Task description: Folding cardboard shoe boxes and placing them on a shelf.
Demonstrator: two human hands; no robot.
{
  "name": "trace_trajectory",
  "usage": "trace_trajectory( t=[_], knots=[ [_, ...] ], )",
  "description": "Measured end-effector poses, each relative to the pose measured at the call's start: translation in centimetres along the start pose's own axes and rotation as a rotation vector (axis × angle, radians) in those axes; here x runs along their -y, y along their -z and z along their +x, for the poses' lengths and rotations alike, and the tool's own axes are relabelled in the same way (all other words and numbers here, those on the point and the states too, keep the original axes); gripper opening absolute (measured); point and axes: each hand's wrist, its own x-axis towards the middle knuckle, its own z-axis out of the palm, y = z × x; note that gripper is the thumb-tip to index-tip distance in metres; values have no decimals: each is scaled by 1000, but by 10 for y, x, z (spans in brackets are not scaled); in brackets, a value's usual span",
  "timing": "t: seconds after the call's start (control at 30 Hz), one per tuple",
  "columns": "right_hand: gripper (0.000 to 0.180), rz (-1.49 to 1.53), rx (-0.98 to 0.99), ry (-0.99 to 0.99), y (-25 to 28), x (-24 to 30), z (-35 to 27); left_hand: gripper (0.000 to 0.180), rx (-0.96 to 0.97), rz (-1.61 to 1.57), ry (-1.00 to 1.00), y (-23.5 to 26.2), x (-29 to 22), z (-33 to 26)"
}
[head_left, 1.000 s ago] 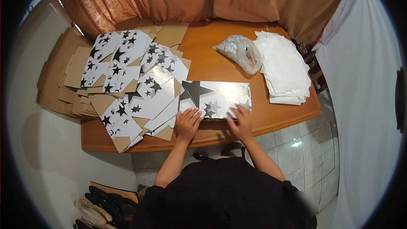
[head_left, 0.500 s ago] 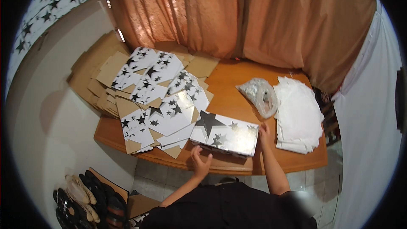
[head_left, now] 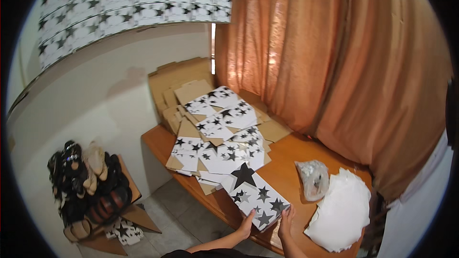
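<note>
While you bend over the near edge of the wooden table, the head view shows the closed, star-printed box between your hands. Your left hand grips its near long side, thumb against the edge; your right hand grips the right-hand end. You cannot tell here whether the box rests on the wood or is lifted. Its far end meets the flat cardboard sheets spread on your left. To your right, a clear plastic bag lies just beside a stack of white paper. Shoes are piled at lower left.
</note>
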Motion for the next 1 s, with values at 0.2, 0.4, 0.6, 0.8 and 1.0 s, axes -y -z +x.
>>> trace_trajectory(
  t=[0.2,0.4,0.6,0.8,1.0],
  knots=[
    [83,678,292,105,-22,88,-11,59,53,163,-251,4,-65,-39],
    [112,876,653,212,-96,177,-39,47,-70,297,-569,30,-168,-88],
    [112,281,672,924,-194,230,-75,66,-275,164,-863,92,-286,-161],
    [94,808,613,1172,-294,314,-113,81,-368,406,-1130,131,-372,-210],
    [90,1088,584,1238,-398,430,-162,109,-150,704,-1372,167,-499,-258]
  ],
)
